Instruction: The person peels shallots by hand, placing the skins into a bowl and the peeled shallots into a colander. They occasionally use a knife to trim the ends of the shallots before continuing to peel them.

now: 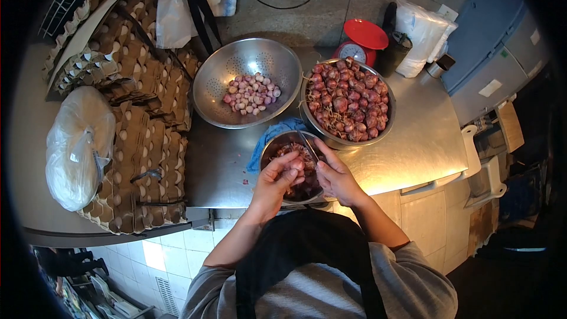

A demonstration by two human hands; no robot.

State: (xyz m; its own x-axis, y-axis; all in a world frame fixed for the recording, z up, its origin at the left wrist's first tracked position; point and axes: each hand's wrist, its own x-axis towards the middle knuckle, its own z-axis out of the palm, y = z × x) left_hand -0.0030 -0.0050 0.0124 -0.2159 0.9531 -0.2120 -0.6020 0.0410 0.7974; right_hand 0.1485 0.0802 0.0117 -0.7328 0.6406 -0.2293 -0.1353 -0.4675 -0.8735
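Note:
My left hand [277, 176] is closed around a pinkish shallot [298, 168], its fingertips pinching it above a small metal bowl [264, 155]. Onion skins [307, 190] lie inside that bowl. In my right hand [336, 176] is a knife [308, 146], its blade pointing up and to the left over the bowl; the fingers hide its handle. Peeled shallots [253, 93] rest in a steel colander [207, 91] at the back left. A large steel bowl [348, 143] on the right is heaped with unpeeled red shallots [348, 99].
Stacked egg trays [147, 171] and a tied plastic bag [80, 147] fill the left side. A blue cloth [258, 152] lies under the small bowl. Behind stand a red scale [366, 34] and white plastic bags [419, 32]. The steel table [422, 136] ends close to my body.

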